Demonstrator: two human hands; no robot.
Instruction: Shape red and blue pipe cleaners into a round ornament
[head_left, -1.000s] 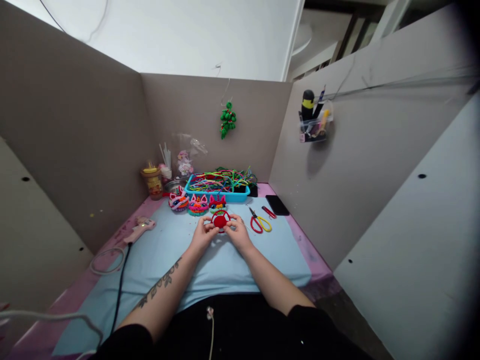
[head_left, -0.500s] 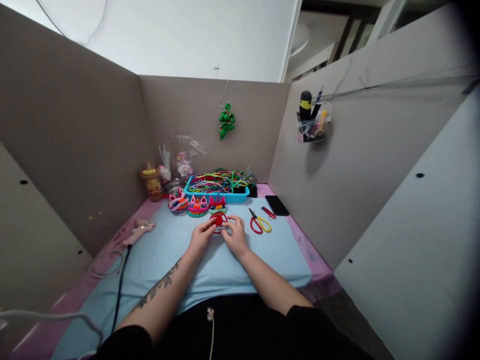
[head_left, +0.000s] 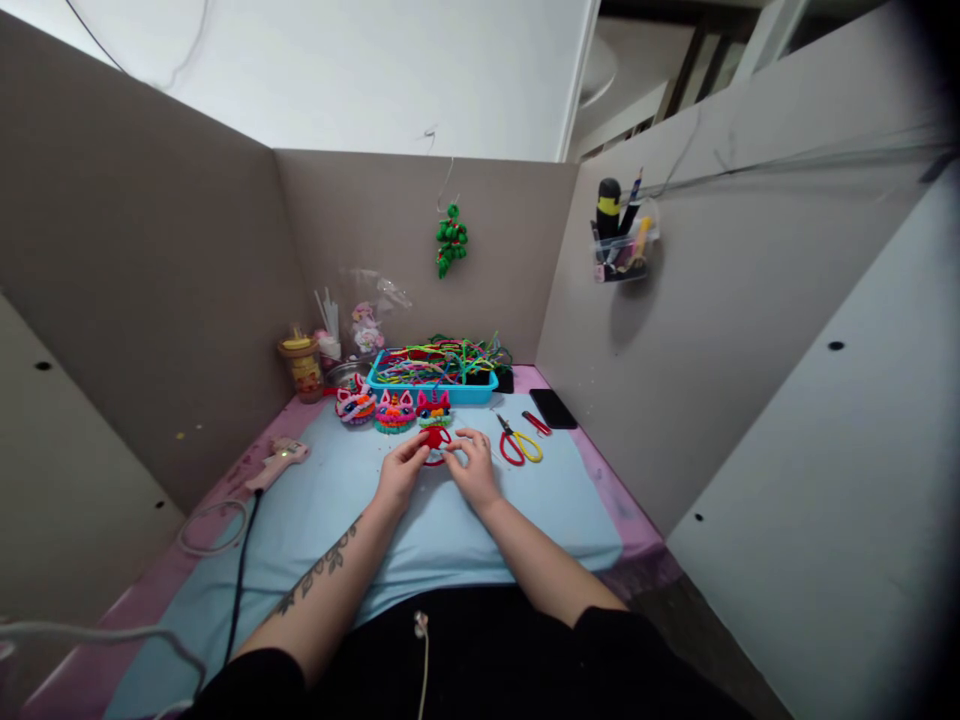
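A small red craft piece [head_left: 435,438] with thin red loops is held between my two hands over the blue cloth [head_left: 330,500]. My left hand [head_left: 403,470] pinches its left side between thumb and fingers. On the right side, the thumb and index finger of my right hand [head_left: 471,468] close on the edge of the same piece. Just beyond it stand colorful fuzzy animal-like figures, one pink and orange [head_left: 395,411], one red [head_left: 434,408] and one more at the left [head_left: 355,404].
A blue tray [head_left: 457,394] of fuzzy stems stands behind the figures. Scissors [head_left: 519,445], a red cutter [head_left: 537,423] and a phone [head_left: 553,409] lie right. A pink glue gun [head_left: 279,462] with its cord rests left, a lidded cup [head_left: 304,369] behind it.
The red piece has turned slightly in my fingers, and its loops sit a little differently. My right fingertips have shifted a little along its edge.
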